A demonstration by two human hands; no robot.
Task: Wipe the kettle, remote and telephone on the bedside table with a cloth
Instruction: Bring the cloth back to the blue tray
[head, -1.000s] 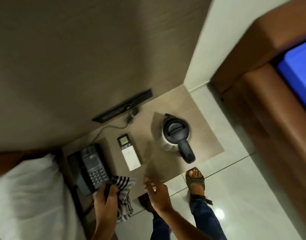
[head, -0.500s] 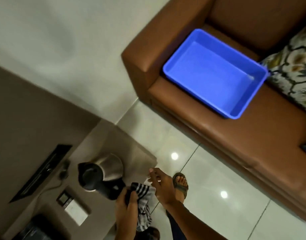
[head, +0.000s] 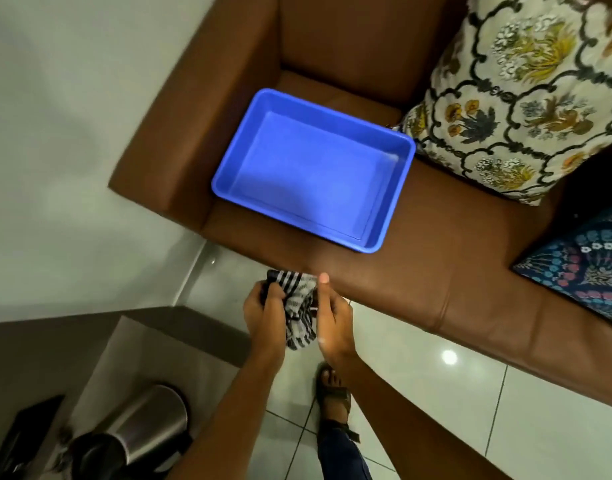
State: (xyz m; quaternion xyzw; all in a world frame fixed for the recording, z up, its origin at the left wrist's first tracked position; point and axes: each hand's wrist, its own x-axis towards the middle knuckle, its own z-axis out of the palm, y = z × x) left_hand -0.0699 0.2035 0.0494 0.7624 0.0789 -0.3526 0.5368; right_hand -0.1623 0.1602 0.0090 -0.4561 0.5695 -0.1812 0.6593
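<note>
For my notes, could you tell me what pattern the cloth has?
The cloth has black and white stripes, seen in the head view.

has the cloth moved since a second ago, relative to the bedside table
Yes. The cloth was at the table's front edge by the telephone; now it is off the bedside table, over the floor near the sofa.

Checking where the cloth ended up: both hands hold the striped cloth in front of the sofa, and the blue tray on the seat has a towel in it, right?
Not quite. The head view shows the blue tray empty. Both hands, left and right, do hold the striped cloth in front of the sofa.
</note>
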